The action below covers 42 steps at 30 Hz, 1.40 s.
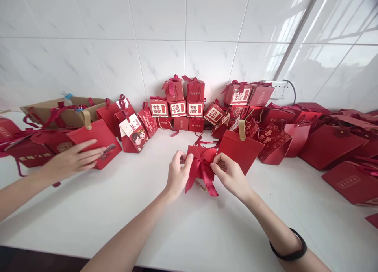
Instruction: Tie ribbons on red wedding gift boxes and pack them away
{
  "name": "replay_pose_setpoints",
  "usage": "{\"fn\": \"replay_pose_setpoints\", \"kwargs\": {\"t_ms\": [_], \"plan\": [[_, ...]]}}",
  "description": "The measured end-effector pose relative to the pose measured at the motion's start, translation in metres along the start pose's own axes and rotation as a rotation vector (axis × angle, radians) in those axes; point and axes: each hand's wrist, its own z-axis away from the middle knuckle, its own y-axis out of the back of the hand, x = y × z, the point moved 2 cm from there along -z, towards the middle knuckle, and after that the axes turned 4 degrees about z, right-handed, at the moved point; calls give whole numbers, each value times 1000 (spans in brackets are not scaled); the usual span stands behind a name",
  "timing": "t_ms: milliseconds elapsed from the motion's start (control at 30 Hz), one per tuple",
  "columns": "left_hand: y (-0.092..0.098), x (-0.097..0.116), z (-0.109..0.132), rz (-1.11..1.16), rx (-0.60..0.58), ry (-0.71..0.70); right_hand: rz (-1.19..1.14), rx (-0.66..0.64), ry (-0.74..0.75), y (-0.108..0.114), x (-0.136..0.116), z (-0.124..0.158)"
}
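Observation:
At the middle of the white table, a small red gift box (210, 154) stands with a dark red ribbon (206, 181) tied in a bow at its front. The ribbon's tails hang down toward the table. My left hand (178, 173) is closed at the bow's left side, thumb and forefinger pinching the ribbon. My right hand (232, 174) pinches at the bow's right side, its other fingers curled in. A bit of twisted gold cord (201, 184) shows beneath the bow. Close behind my right hand is a larger red bag (240, 148) with a gold strap.
At left, another person's hand (73, 158) touches a red bag (99, 136) with a gold strap. Stacked red boxes (177, 108) stand against the tiled wall. An open cardboard box (38, 106) is at the back left, more red bags (330, 142) at right, and a power strip (279, 89) behind.

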Motion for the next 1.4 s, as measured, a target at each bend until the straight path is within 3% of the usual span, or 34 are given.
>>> {"fn": "replay_pose_setpoints", "kwargs": {"t_ms": [200,467,767,1000,1400], "plan": [[0,0,1,-16,9,-70,11,-19,-45,0,7,-2],[2,-2,1,-28,77,-17,-63,-64,28,-2,10,-4],[-1,-1,4,-118,118,-5,-35,-57,-16,0,9,-5],[-6,4,4,-89,159,98,-359,-110,-76,-5,12,-10],[0,5,5,-28,112,57,-388,-122,-118,-9,16,-8]]}}
